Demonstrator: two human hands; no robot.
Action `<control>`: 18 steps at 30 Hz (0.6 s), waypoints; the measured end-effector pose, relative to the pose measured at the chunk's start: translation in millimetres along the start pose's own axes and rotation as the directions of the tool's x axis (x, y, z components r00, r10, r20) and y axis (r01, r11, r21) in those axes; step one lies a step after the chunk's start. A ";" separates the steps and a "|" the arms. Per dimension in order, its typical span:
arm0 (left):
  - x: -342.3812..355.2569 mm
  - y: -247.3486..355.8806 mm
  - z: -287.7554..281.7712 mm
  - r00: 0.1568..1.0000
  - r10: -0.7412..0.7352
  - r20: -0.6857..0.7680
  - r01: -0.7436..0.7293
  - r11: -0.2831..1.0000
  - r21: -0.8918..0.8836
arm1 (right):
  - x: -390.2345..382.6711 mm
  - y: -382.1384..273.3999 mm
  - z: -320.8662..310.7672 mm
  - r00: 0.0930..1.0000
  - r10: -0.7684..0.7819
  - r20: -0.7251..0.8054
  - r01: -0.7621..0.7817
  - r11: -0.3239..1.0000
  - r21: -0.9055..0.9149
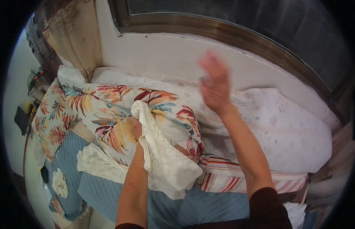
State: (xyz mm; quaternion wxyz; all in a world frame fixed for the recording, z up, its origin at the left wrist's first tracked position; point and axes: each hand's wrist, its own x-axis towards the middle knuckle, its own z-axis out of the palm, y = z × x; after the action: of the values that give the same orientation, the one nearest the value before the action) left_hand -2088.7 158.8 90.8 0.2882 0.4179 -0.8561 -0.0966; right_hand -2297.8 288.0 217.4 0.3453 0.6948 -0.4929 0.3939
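My left hand (136, 128) reaches into the bunched floral bedding (120, 131), which is printed with red, orange and blue leaves. A white lace-edged cloth (166, 162) drapes over that hand and along the forearm; the fingers are hidden, so their grip does not show. My right hand (215, 82) is raised in front of the pale wall, apart from the fabric. It is blurred by motion, with fingers stretched upward, and nothing shows in it. Another white lace piece (99, 162) lies left of my left forearm.
Under the bedding spreads a blue quilted cover (105, 191). A red-striped cushion (227, 177) lies right of the lace cloth. Behind it, a pale patterned mattress or pad (280, 122) runs along the wall below a brown-framed window (192, 24). A beige curtain (76, 38) hangs at far left.
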 end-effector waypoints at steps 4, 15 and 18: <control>3.4 -8.3 -0.3 1.000 -0.006 0.010 0.006 1.000 -0.008 | -69.2 20.7 51.5 0.716 0.306 0.627 -0.201 0.951 -0.235; -4.1 -21.9 -10.6 0.999 -0.038 0.023 0.039 0.998 -0.052 | -72.5 -11.5 -102.4 0.379 0.581 0.721 0.077 0.756 -0.650; -23.4 -22.9 -46.4 0.987 -0.150 -0.063 0.145 0.987 -0.075 | -89.0 -9.6 -104.2 0.613 0.534 0.582 -0.310 0.841 -0.444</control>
State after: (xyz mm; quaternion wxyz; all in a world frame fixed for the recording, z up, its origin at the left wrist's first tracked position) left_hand -2035.6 165.9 109.7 0.3239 0.4730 -0.8084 -0.1332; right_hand -2328.3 417.8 184.5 0.1347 0.5910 -0.7891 0.0995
